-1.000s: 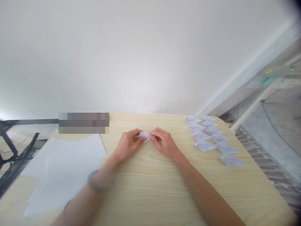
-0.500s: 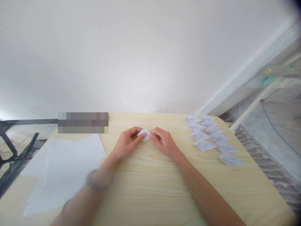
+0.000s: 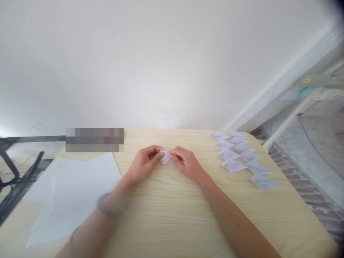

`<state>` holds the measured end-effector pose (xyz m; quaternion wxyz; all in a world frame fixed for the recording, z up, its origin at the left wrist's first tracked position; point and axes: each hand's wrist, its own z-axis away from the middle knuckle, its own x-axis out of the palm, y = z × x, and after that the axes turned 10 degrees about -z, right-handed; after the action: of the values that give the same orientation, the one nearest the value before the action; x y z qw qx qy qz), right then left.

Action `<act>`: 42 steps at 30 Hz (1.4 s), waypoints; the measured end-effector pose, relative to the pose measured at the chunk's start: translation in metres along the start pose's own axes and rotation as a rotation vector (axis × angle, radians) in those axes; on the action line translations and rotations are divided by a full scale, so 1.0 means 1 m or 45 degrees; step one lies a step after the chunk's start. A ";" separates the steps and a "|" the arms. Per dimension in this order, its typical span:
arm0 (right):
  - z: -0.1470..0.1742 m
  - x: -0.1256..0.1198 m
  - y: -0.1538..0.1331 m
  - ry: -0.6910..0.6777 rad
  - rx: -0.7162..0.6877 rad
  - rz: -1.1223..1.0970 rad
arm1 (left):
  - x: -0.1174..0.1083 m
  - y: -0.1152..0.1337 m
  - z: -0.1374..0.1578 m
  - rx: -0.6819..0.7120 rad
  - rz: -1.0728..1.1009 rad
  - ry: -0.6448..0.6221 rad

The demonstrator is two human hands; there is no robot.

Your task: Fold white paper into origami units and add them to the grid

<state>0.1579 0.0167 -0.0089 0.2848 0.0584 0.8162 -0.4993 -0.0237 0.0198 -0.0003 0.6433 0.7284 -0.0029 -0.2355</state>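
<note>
A small folded piece of white paper is held between my two hands above the middle of the wooden table. My left hand pinches its left side, the thumb lying across the front. At the right edge, my right hand grips the paper between thumb and fingertips. The fingers hide part of the folds. Off to the right lie several folded white paper pieces, pointed at the ends and laid out in two slanting columns.
White paper sheets lie overlapping at the left of the table. Behind them a blurred-out patch covers something. A white wall rises along the far edge. Dark metal bars stand left, a pale pole right.
The folded paper has shifted slightly left and down and is turned a little in my fingers. My left thumb has moved up and left on it. The other paper pieces stay put.
</note>
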 end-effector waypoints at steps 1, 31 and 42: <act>0.000 0.000 0.000 -0.005 -0.006 -0.002 | 0.000 0.000 0.000 0.003 0.017 -0.011; -0.001 0.000 -0.002 0.119 0.079 -0.067 | 0.003 0.003 0.000 -0.112 -0.010 -0.015; 0.000 0.000 0.000 0.085 0.081 -0.024 | 0.004 0.004 0.000 -0.108 0.000 0.010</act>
<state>0.1579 0.0170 -0.0083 0.2508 0.0763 0.8095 -0.5253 -0.0191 0.0178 0.0019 0.6737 0.7014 0.0096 -0.2326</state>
